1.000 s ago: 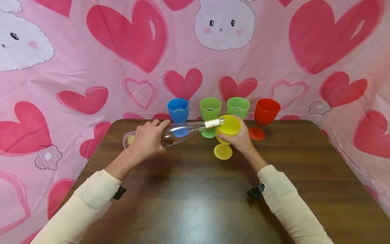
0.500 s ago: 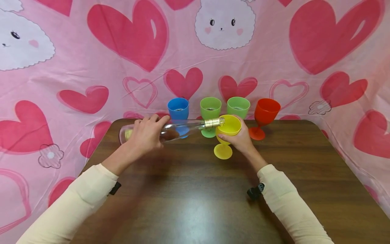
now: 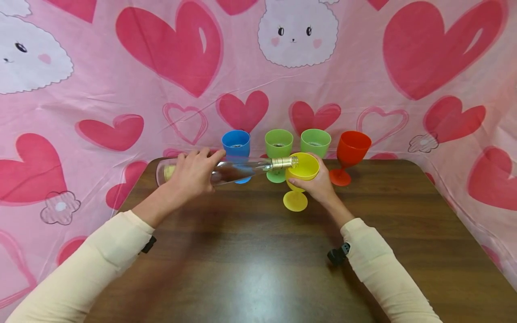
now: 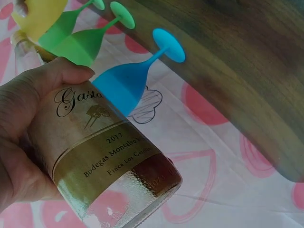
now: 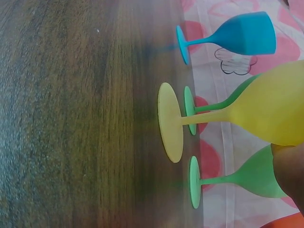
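Observation:
My left hand (image 3: 194, 172) grips a clear glass wine bottle (image 3: 238, 170) around its body. The bottle lies almost level, and its gold-collared neck reaches the rim of a yellow goblet (image 3: 304, 167). A pale and gold label (image 4: 109, 137) with black lettering shows in the left wrist view, with a little dark liquid near the base. My right hand (image 3: 321, 181) holds the yellow goblet around its bowl, thumb at the front. In the right wrist view the goblet's stem and round foot (image 5: 170, 122) stand out from the hand, upright over the table.
Behind the bottle stand a blue goblet (image 3: 237, 152) and a green goblet (image 3: 278, 147), both with dark liquid inside. Another green goblet (image 3: 316, 141) holds some liquid too. A red goblet (image 3: 352, 150) is right of my right hand. The wooden table (image 3: 258, 251) meets a pink heart-patterned cloth.
My left hand has moved up and a little left, raising the bottle's base so that the bottle is more level. The right hand and the yellow goblet have stayed in place.

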A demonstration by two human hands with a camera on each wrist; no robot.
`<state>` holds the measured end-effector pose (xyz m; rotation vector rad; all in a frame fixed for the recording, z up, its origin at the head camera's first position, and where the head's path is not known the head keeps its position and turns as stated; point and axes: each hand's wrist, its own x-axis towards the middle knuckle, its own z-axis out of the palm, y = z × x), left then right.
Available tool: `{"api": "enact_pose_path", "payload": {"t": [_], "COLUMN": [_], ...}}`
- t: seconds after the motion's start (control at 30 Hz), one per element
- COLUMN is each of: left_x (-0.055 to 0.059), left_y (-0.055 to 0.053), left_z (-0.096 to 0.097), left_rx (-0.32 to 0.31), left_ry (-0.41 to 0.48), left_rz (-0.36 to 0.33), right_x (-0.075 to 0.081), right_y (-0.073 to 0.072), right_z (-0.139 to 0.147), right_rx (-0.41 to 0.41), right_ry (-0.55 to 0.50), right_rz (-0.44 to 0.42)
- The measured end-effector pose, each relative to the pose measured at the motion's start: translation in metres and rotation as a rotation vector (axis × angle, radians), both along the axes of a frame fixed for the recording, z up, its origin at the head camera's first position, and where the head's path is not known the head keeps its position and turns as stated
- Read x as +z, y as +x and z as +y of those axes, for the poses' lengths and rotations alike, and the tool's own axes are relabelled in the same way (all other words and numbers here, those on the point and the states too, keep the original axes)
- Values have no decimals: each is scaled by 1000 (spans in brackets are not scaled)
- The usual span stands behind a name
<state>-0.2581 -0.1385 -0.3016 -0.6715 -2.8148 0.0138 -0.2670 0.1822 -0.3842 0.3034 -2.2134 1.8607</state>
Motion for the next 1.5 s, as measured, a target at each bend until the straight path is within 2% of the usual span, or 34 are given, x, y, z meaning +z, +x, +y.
{"api": "enact_pose_path", "payload": {"t": [0.37,0.63,0.8,1.03,1.5], "left_x": [7,11,13,16,19], "left_y": [0,1,1,2,4], "left_z": [3,3,3,3,5], "left_rx": [-10,6,8,1,10], "left_ry": [-29,-53,-63,-84,-96], "left_rz": [44,26,35,59,49], "right_x": [1,2,1,0,1], "right_y": [2,4,4,4,5], "right_z": [0,-1,-1,-2,-2], "right_rx": [4,-3,-7,8,5], "right_ry": [4,22,34,-2,5], "right_rz": [2,-4,-8,3,17]}}
